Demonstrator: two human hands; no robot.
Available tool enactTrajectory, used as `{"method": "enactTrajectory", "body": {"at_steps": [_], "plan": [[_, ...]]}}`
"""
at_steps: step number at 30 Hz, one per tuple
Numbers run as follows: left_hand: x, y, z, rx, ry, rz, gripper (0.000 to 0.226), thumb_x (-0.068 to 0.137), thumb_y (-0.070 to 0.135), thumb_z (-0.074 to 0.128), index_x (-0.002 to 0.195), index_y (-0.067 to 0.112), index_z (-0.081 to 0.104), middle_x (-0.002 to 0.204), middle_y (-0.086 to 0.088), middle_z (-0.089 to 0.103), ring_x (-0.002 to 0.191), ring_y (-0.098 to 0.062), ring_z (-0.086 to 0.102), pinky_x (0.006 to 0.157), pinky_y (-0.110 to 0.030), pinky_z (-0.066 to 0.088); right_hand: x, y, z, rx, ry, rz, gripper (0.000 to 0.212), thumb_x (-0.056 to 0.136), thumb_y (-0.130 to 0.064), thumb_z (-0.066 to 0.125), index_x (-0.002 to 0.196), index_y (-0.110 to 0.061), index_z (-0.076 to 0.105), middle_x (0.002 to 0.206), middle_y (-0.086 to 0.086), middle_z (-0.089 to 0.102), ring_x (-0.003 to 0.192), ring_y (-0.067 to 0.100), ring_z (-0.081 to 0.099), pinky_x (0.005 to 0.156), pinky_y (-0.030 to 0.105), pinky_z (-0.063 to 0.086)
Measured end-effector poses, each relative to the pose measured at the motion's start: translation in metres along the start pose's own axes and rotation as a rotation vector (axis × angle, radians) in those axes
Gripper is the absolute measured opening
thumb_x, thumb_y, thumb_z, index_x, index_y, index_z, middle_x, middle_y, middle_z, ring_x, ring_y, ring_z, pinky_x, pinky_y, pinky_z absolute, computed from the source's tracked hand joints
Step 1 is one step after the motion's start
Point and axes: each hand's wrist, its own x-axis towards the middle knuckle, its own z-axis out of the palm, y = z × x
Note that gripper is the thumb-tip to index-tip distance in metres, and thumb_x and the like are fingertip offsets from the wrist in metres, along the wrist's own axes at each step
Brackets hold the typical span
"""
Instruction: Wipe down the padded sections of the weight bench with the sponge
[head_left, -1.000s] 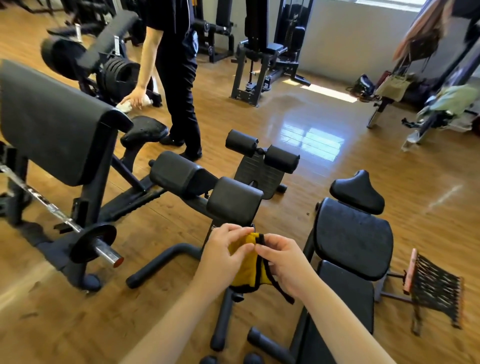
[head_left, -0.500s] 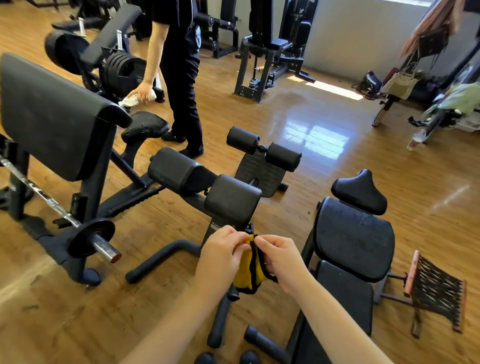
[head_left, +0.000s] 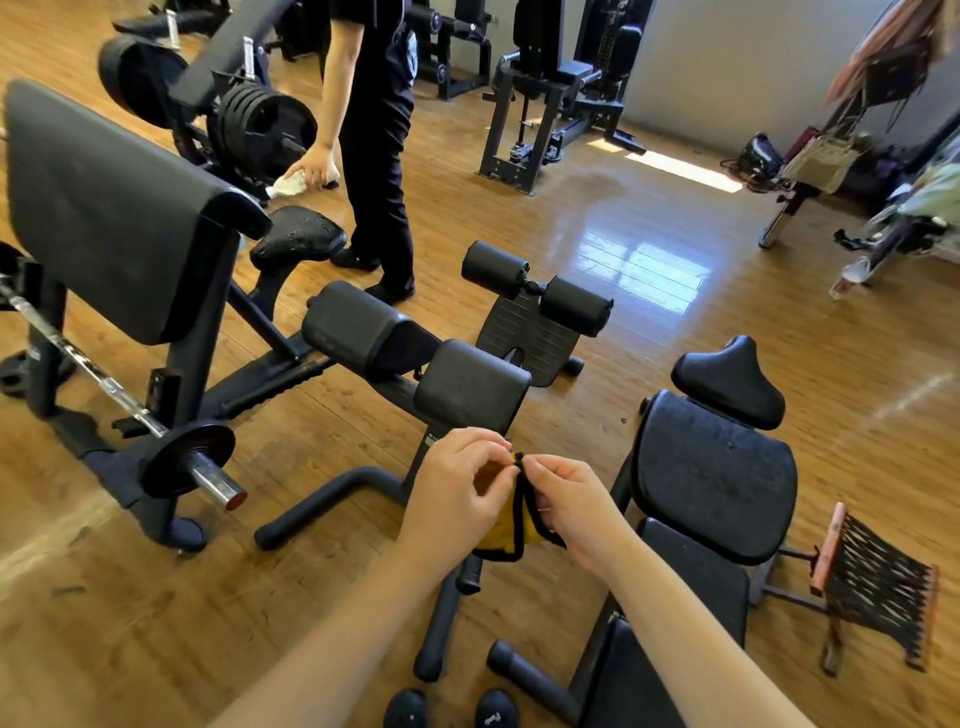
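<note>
the left hand (head_left: 457, 493) and the right hand (head_left: 569, 506) meet in front of the body, each with curled fingers pinching the top edge of a soft yellow wiping pad edged in black binding (head_left: 511, 535), the task's sponge. the pad hangs folded between the two palms, just in front of the nearer black padded thigh block (head_left: 470, 389) of the low black hyperextension bench, and touches no padding. it droops and creases under its own weight, so it looks light, limp and easy to crush; it should bunch up if dragged by one corner. my judgement is that it will wipe best folded flat into the palm, with the fingers spread across its back and the thumb hooked over the bound edge, which looks like the firmest part to hold.

beyond that thigh block sits a second matching black block (head_left: 363, 327), and further off a pair of black foam ankle rollers (head_left: 537, 286) above a ribbed footplate. to the right of the thigh block stands a black adjustable bench with a textured back pad (head_left: 714, 473) and a small saddle-shaped head pad (head_left: 730, 382). to its left is a large slanted black curl pad (head_left: 104, 208) with a loaded chrome bar (head_left: 208, 480) beneath. behind, a person in dark clothes (head_left: 379, 130) holds a white cloth (head_left: 291, 183) near stacked plates.
</note>
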Motion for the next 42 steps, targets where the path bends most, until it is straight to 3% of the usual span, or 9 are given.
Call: {"method": "enactTrajectory", "body": {"at_steps": [4,9,12,16,22,26,36,39,42], "plan": [[0.008,0.004,0.005,-0.063,-0.045,-0.021,0.022,0.082,0.034,0.056,0.083,0.015,0.066,0.086,0.005,0.064,0.081,-0.003,0.058,0.073,-0.013,0.049,-0.001,0.001,-0.002,-0.034,-0.055,0.014,0.041,0.085,-0.045,0.039,0.077,-0.011,0.061,0.065,0.000,0.056,0.060,0.017,0.052,0.061,0.025,0.043],[0.008,0.005,0.005,-0.140,-0.109,-0.130,0.016,0.082,0.024,0.068,0.097,0.020,0.063,0.090,0.016,0.057,0.087,0.006,0.053,0.075,-0.006,0.040,-0.004,0.015,-0.016,-0.006,-0.075,-0.077,0.031,0.081,-0.031,0.055,0.102,-0.011,0.066,0.098,0.012,0.070,0.095,0.027,0.066,0.088,0.044,0.052],[0.006,-0.005,-0.004,-0.321,-0.205,-0.473,0.051,0.080,0.035,0.067,0.126,0.024,0.046,0.115,0.018,0.045,0.105,0.005,0.043,0.089,-0.014,0.037,-0.002,0.021,-0.025,0.153,-0.020,-0.062,0.029,0.076,-0.024,0.059,0.101,-0.010,0.064,0.095,0.008,0.071,0.093,0.025,0.066,0.081,0.040,0.055],[-0.008,-0.024,-0.003,-0.926,-0.450,-0.882,0.037,0.081,0.034,0.056,0.114,0.017,0.055,0.115,-0.001,0.063,0.104,-0.017,0.062,0.083,-0.029,0.051,0.008,0.033,-0.036,0.379,-0.040,-0.010,0.061,0.050,-0.034,0.086,0.101,-0.008,0.064,0.098,0.010,0.071,0.096,0.027,0.066,0.076,0.039,0.056],[0.000,-0.044,0.019,-0.612,-0.357,-0.671,0.011,0.089,0.019,0.057,0.097,0.018,0.065,0.094,0.003,0.066,0.089,-0.011,0.062,0.068,-0.016,0.050,0.038,0.050,-0.063,0.026,-0.265,0.242,0.086,0.046,-0.056,0.083,0.120,-0.023,0.055,0.120,0.005,0.059,0.107,0.025,0.060,0.083,0.040,0.054],[0.006,-0.080,0.047,-0.357,-0.631,-0.556,0.018,0.088,0.023,0.061,0.103,0.016,0.067,0.098,0.003,0.066,0.092,-0.011,0.061,0.077,-0.023,0.048,0.074,0.072,-0.063,-0.367,-0.391,0.409,0.042,0.077,-0.040,0.066,0.115,-0.024,0.056,0.117,0.003,0.062,0.107,0.020,0.060,0.094,0.041,0.050],[-0.050,-0.205,0.130,-0.908,-0.281,-1.165,0.013,0.090,0.006,0.053,0.099,0.012,0.059,0.096,-0.006,0.065,0.089,-0.019,0.061,0.079,-0.029,0.051,0.150,0.204,-0.046,0.277,0.114,0.463,0.025,0.092,-0.022,0.049,0.114,-0.012,0.054,0.109,0.011,0.064,0.096,0.026,0.062,0.072,0.035,0.052],[-0.046,-0.224,0.155,-0.789,-0.037,-1.258,0.010,0.093,0.013,0.052,0.091,0.018,0.060,0.085,0.005,0.065,0.078,-0.009,0.061,0.064,-0.022,0.052,0.164,0.238,-0.043,0.266,0.142,0.478,0.025,0.094,-0.016,0.047,0.117,-0.008,0.052,0.110,0.011,0.063,0.099,0.027,0.061,0.074,0.036,0.053],[-0.049,-0.246,0.177,-0.556,-0.009,-1.207,0.011,0.093,0.018,0.052,0.096,0.016,0.063,0.083,0.007,0.062,0.080,-0.011,0.059,0.078,-0.031,0.050,0.172,0.269,-0.040,0.148,0.186,0.491,0.029,0.090,-0.011,0.054,0.118,-0.005,0.054,0.113,0.012,0.062,0.104,0.028,0.060,0.085,0.041,0.053]]}}
